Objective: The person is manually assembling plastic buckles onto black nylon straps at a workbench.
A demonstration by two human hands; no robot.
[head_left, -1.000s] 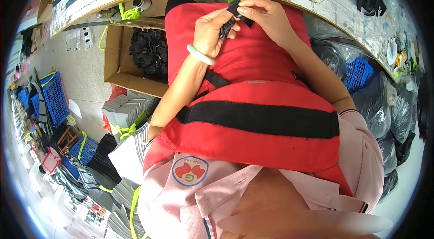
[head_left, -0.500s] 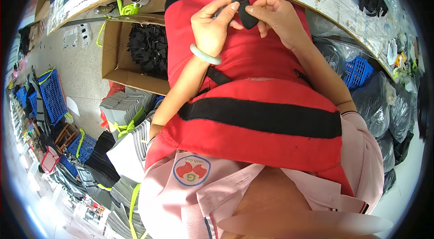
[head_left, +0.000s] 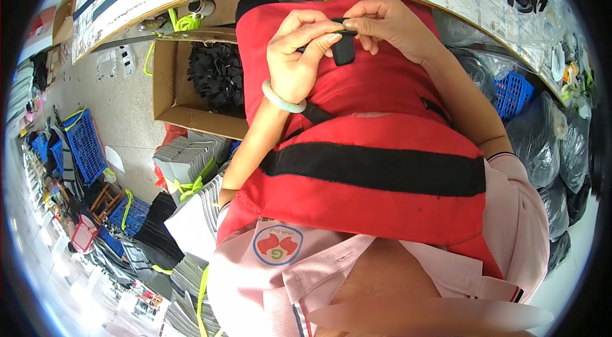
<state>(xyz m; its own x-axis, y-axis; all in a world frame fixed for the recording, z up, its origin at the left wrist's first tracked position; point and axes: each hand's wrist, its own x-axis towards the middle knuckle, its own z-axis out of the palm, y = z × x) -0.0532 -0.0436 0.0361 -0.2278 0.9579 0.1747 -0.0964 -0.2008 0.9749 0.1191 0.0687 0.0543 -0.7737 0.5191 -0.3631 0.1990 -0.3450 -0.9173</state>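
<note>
Both hands pinch 1 black strap (head_left: 343, 49): left hand (head_left: 298, 56) at its left, right hand (head_left: 389, 23) above; strap hangs downward.

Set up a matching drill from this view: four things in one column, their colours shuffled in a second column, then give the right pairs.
Things:
1. strap piece held by the left hand and right hand
2. bracelet
3. apron
4. crate

Colours:
A. blue
B. red with a black band
C. pale green
D. black

Pairs: 1-D, 2-C, 3-B, 4-A
</note>
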